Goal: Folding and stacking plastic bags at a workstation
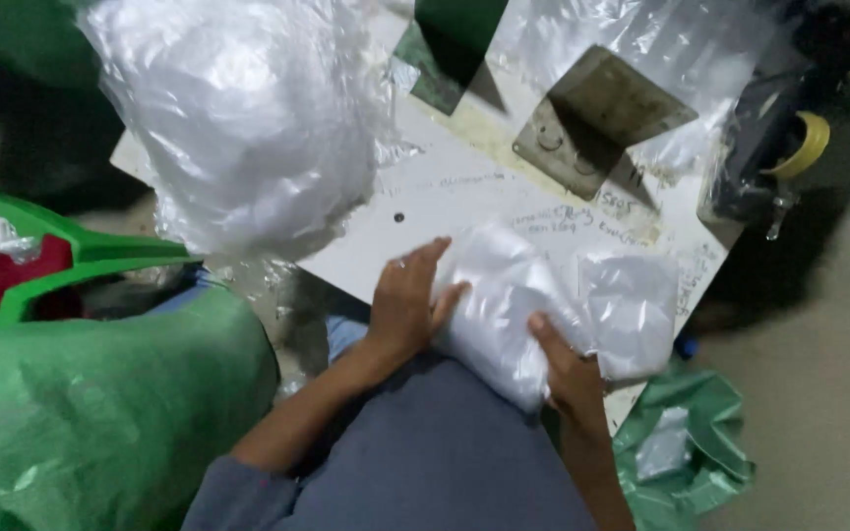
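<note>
Head view, looking down at a white board (464, 211) used as a work surface, with handwriting on it (not readable, skipping). Both hands are on one soft white plastic-wrapped bundle (504, 305) sitting at the near edge of the board, partly over the person's lap. Left hand (405, 305): fingers curled over the bundle's left end, thumb pressed into its side, so it's closed around it, gripping. Right hand (568, 369): comes up from below, thumb on top of the bundle's lower right part, rest of the fingers hidden underneath; it has hold of the bundle, can't tell how tightly. Just right of the bundle, touching it, is a second crumpled clear plastic bag piece (632, 310), lying at the board's right corner; can't tell if it's separate or part of the same wrap. Upper left: large clear bag stuffed with white material (238, 118), resting on the board's left edge, well apart from the hands. Top centre-right: grey metal angle bracket (592, 118) standing on the board, with another clear bag (641, 49) draped behind and over it. Lower left: big green sack (91, 413), full, next to the person's left arm. Lower right on the floor: smaller green bag (686, 447), open, with a pale packet inside. Far left: red and green object, partly cut off. Top right: yellow tape roll (809, 143) on a dark fixture. Person wears grey-blue clothing (435, 452).
</note>
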